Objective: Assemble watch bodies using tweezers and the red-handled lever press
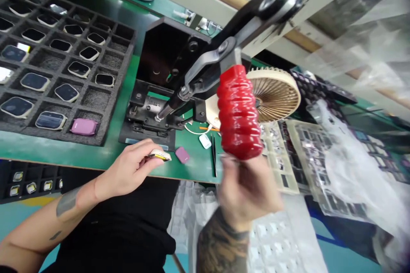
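Head view: my left fingers (142,149) clamp a watch (162,154) at their tips; my blurred right hand (251,190), grip unclear.

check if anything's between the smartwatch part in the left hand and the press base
Nothing visible stands between the smartwatch part in the left hand and the press base. The purple watch case lies to the part's right, off that path.
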`<state>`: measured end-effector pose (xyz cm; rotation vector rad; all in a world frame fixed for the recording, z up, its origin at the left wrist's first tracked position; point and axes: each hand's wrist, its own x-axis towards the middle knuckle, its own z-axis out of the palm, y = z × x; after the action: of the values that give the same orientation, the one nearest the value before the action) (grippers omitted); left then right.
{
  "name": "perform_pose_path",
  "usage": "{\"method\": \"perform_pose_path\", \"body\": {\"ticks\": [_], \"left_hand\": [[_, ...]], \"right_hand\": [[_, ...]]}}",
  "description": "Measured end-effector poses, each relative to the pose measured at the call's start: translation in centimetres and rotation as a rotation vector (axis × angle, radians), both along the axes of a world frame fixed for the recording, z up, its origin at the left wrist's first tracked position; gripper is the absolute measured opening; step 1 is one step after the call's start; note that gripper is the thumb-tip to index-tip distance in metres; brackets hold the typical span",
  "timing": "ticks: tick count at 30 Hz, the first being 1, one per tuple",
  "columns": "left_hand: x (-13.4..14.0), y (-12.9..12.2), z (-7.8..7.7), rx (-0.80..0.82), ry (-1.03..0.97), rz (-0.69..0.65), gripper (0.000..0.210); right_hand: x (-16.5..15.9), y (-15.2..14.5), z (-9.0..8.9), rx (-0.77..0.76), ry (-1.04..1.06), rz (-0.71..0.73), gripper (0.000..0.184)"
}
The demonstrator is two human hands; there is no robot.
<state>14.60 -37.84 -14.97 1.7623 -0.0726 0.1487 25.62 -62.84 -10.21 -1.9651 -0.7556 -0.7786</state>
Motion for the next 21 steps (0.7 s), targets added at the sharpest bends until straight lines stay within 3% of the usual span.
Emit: {"method": "perform_pose_path", "body": {"ticks": [3, 6, 15, 21], "left_hand": [[0.0, -0.1, 0.2, 0.006, 0.02, 0.004, 0.025], [0.1, -0.2, 0.2, 0.035, 0.002, 0.015, 0.023], [-0.3, -0.4, -0.5, 0.057, 0.013, 0.066, 0.025], [-0.5, 0.0, -0.7, -0.067, 0.085, 0.086, 0.029]], "right_hand": [[-2.6, 4.8, -2.6, 0.128, 0.266, 0.271, 0.037], [-3.0, 6.6, -3.7, 0.148, 0.318, 0.389, 0.036], [-2.3, 6.4, -3.9, 0.093, 0.378, 0.485, 0.04], [-3.1, 6.1, -4.3, -0.061, 0.383, 0.479, 0.061]]}}
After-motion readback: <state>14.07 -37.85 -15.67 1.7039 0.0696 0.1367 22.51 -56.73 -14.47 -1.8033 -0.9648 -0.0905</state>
